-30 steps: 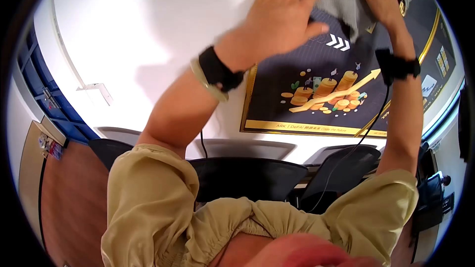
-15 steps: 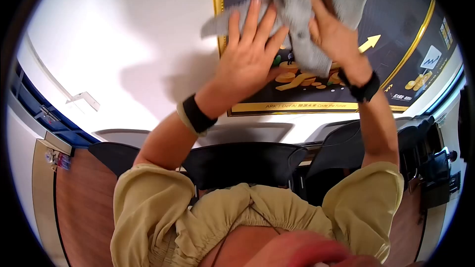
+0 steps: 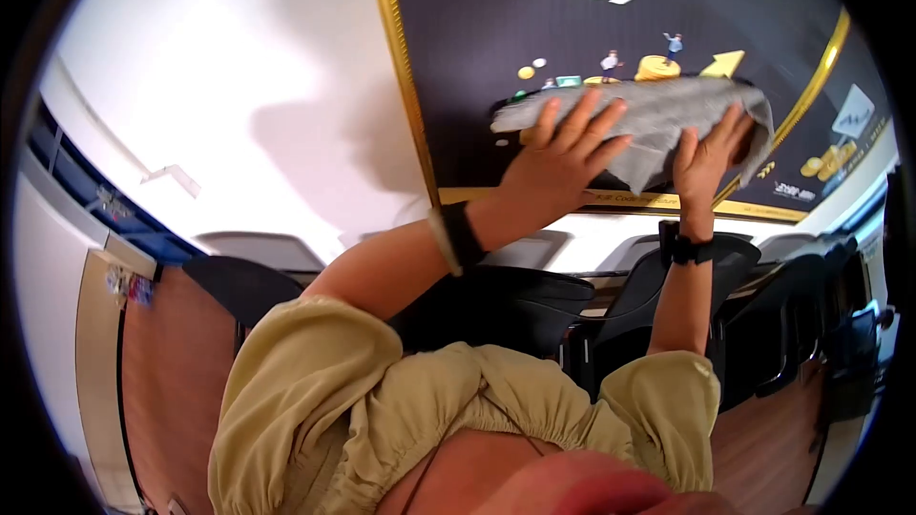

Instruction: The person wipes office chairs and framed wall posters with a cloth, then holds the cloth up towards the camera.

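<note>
A grey cloth [image 3: 658, 114] lies spread across the lower part of a dark framed poster [image 3: 487, 48] with gold edging. My left hand [image 3: 558, 172] rests flat on the cloth's left half, fingers spread. At the cloth's right end, my right hand [image 3: 704, 167] is on it, with the thumb side on top and the other fingers partly hidden by a fold. Black bands circle both wrists.
A white wall [image 3: 191, 38] spreads to the left of the poster. Several dark chairs [image 3: 496, 300] stand between my body and the wall. A wooden floor [image 3: 172, 372] shows at the lower left.
The cloth, bunched near the poster's middle before, is now spread wide and lower. Both hands have moved down and to the right, and more of the poster's upper part shows.
</note>
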The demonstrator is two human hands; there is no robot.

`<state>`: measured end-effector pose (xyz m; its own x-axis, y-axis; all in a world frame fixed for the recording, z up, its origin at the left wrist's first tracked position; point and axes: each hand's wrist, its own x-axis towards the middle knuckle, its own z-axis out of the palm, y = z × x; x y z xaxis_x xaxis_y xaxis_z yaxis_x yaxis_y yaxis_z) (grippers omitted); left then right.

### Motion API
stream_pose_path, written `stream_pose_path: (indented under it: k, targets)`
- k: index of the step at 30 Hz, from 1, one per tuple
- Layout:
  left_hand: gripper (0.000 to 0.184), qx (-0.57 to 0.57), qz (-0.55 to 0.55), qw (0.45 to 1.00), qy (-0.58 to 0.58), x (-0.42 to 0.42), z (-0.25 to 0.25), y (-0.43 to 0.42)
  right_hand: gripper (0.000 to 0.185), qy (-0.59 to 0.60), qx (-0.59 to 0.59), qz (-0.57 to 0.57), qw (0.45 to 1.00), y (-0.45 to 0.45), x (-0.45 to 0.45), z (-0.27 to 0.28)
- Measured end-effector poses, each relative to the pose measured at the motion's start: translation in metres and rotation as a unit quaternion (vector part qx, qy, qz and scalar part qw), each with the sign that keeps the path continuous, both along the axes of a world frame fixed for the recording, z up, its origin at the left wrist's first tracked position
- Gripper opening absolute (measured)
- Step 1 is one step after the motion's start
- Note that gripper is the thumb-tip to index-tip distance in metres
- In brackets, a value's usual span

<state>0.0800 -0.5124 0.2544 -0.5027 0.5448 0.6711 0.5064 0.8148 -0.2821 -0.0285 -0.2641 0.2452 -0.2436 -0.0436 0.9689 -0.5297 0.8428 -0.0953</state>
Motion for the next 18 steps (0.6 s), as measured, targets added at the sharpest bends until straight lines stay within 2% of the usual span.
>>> stream_pose_path:
  k: [2,5,10,14,15,16,18]
  targets:
    - [0.091,-0.002,-0.015,1.000,0.006,-0.010,-0.014,0.011,0.075,-0.021,-0.039,0.005,0.999,0.005,0.003,-0.028]
    - [0.088,-0.078,0.034,0.990,0.112,-0.014,-0.037,0.009,0.077,-0.093,-0.083,-0.016,0.992,-0.003,0.011,-0.076]
    - [0.090,-0.041,0.001,0.999,-0.034,0.021,-0.061,-0.028,0.090,-0.218,-0.085,-0.014,0.972,-0.031,0.041,-0.126]
    - [0.085,-0.026,0.060,0.995,-0.072,0.050,-0.073,-0.065,0.097,-0.285,-0.116,0.024,0.951,-0.079,0.070,-0.124]
    - [0.083,-0.014,0.082,0.994,-0.069,0.056,-0.074,-0.074,0.096,-0.279,-0.139,0.066,0.948,-0.097,0.078,-0.116]
    - [0.080,-0.002,0.104,0.993,-0.065,0.062,-0.076,-0.084,0.094,-0.225,-0.057,0.038,0.972,-0.109,0.082,-0.112]
    - [0.079,0.033,0.139,0.987,-0.070,0.073,-0.082,-0.110,0.091,-0.236,-0.072,0.156,0.956,-0.141,0.097,-0.095]
